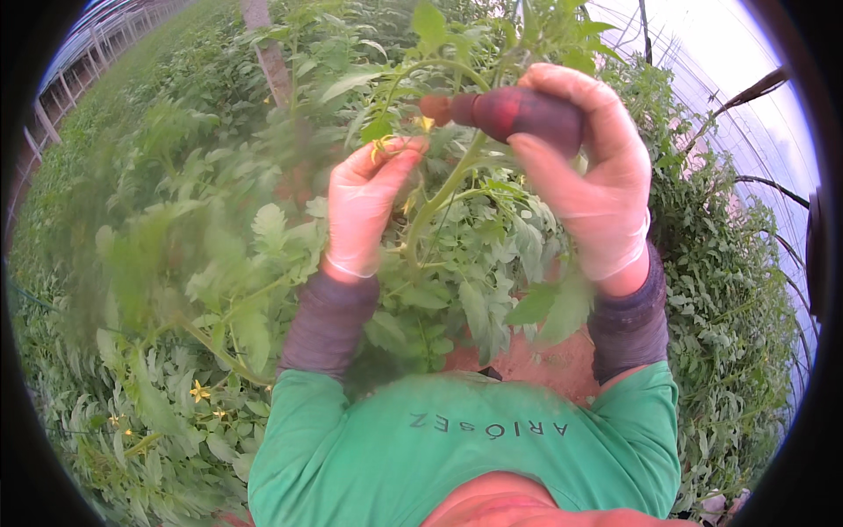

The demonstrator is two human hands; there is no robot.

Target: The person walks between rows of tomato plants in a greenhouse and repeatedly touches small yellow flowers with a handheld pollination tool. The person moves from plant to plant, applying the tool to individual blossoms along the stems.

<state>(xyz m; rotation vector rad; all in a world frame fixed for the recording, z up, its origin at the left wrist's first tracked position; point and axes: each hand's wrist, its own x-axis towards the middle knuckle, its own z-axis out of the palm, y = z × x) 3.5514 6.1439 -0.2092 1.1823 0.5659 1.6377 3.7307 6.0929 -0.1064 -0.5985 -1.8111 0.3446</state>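
Note:
My left hand [369,194], in a thin translucent glove, pinches a yellow tomato flower [382,146] between thumb and fingertips. Gloved the same way, my right hand [596,165] grips a dark squeeze bottle [527,117] with a reddish patch, held on its side. The bottle's brownish round tip [436,109] points left, close above my left fingertips and beside another yellow blossom [427,124]. Behind and between the hands rises a thick green tomato stem [438,201], which leans right toward its top. The bottle's base is partly hidden by my right palm.
Dense tomato plants [217,217] fill the left and far side. More foliage [718,316] lines the right, by translucent greenhouse sheeting [757,125]. A post [269,56] stands at the back. Open yellow flowers [199,391] hang low at left. Reddish soil [546,365] shows below.

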